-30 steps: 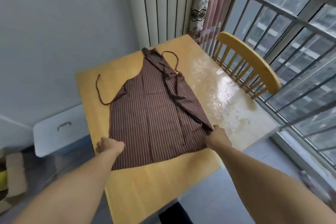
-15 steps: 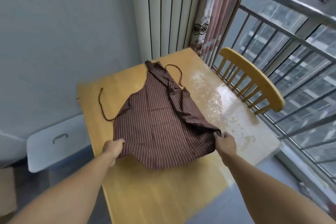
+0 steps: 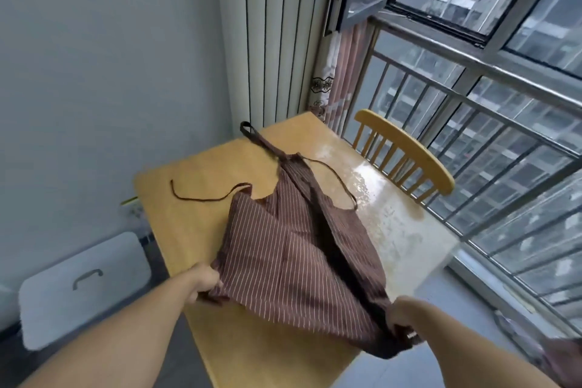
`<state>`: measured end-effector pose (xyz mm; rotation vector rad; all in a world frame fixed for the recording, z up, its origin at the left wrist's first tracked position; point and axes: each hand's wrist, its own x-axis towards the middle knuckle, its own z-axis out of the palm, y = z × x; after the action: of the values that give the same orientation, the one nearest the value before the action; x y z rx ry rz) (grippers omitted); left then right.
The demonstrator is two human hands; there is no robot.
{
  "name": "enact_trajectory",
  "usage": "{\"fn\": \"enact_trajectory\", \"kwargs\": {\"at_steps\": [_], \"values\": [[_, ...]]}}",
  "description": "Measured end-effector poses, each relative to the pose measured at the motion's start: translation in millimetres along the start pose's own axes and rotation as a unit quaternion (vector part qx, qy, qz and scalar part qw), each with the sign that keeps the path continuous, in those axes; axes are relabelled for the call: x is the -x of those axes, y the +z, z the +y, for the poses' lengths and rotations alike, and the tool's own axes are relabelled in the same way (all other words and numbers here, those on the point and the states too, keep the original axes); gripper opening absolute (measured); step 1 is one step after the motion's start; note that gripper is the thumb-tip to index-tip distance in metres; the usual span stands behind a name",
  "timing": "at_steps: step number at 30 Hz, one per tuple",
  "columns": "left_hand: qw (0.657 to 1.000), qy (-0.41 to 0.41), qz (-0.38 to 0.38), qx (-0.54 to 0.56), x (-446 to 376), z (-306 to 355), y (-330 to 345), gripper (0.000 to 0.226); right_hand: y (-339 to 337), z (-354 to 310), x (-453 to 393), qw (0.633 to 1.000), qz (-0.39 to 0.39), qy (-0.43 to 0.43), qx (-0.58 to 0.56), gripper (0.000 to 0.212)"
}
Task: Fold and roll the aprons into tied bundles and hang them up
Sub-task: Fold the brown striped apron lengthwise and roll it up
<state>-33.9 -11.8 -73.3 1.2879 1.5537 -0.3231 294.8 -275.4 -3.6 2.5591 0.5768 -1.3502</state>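
The left hand has its grip clenched on one bottom corner of the brown striped apron, and the right hand grasps the other. The hem hangs lifted above the wooden surface, with the bib and ties lying toward the surface's far end.

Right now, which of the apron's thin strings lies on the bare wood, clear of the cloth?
The left waist tie, curling over the table. The right tie crosses the apron.
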Motion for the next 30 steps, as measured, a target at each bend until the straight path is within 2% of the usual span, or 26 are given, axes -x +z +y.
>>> {"fn": "enact_trajectory", "kwargs": {"at_steps": [2, 4, 5, 6, 7, 10, 12, 14, 15, 16, 17, 18, 19, 21, 22, 24, 26, 28, 30], "values": [[0.999, -0.045, -0.007, -0.013, -6, -25, 0, 0.018, 16, 12, 3, 0.997, -0.035, -0.012, -0.063, 0.019], [0.997, -0.066, -0.029, 0.032, -13, -33, -5, 0.03, 24, 15, 4, 0.967, -0.116, 0.006, -0.225, 0.008], [0.995, -0.069, -0.025, 0.063, -14, -32, -10, 0.029, 25, 14, 4, 0.928, -0.15, 0.012, -0.34, 0.024], [0.994, -0.062, -0.017, 0.088, -11, -26, -15, 0.025, 24, 11, 6, 0.874, -0.173, -0.005, -0.455, 0.033], [0.993, -0.051, -0.004, 0.107, -12, -18, -21, 0.024, 20, 5, 4, 0.819, -0.181, -0.04, -0.543, 0.035], [0.99, 0.012, 0.065, 0.125, -15, 7, -33, 0.031, 0, -15, 8, 0.686, -0.167, -0.148, -0.693, 0.044], [0.982, 0.057, 0.108, 0.147, -11, 22, -31, 0.024, -11, -28, 0, 0.592, -0.182, -0.197, -0.76, 0.024], [0.978, 0.079, 0.104, 0.163, -8, 33, -22, 0.016, -14, -43, -7, 0.504, -0.155, -0.187, -0.829, 0.023], [0.979, 0.083, 0.088, 0.165, -7, 36, -17, 0.02, -15, -51, -14, 0.474, -0.122, -0.16, -0.857, 0.019], [0.981, 0.087, 0.068, 0.16, -8, 36, -14, 0.029, -14, -60, -20, 0.465, -0.088, -0.134, -0.871, 0.007], [0.983, 0.091, 0.047, 0.152, -8, 35, -12, 0.038, -9, -65, -28, 0.493, -0.047, -0.1, -0.863, 0.016], [0.985, 0.093, 0.029, 0.141, -10, 33, -11, 0.046, -3, -68, -34, 0.55, -0.013, -0.075, -0.832, 0.029], [0.988, 0.089, 0.017, 0.124, -11, 30, -11, 0.049, 5, -68, -37, 0.612, 0.021, -0.045, -0.789, 0.032], [0.991, 0.088, 0.017, 0.098, -7, 21, -15, 0.036, 22, -61, -44, 0.712, 0.076, -0.002, -0.698, 0.027], [0.992, 0.081, 0.021, 0.092, -7, 15, -17, 0.025, 31, -56, -48, 0.739, 0.079, 0.013, -0.669, 0.026], [0.993, 0.059, 0.019, 0.101, -7, 2, -19, 0.012, 40, -52, -52, 0.766, 0.061, 0.015, -0.64, 0.025], [0.994, 0.046, 0.022, 0.099, -7, -10, -21, 0.009, 42, -55, -56, 0.777, 0.063, -0.003, -0.626, 0.027], [0.995, 0.06, 0.029, 0.071, -10, -20, -19, 0.009, 39, -66, -60, 0.778, 0.045, -0.033, -0.626, 0.03], [0.996, 0.071, 0.036, 0.029, -13, -29, -14, 0.011, 34, -84, -61, 0.753, -0.022, -0.051, -0.656, 0.038]]}}
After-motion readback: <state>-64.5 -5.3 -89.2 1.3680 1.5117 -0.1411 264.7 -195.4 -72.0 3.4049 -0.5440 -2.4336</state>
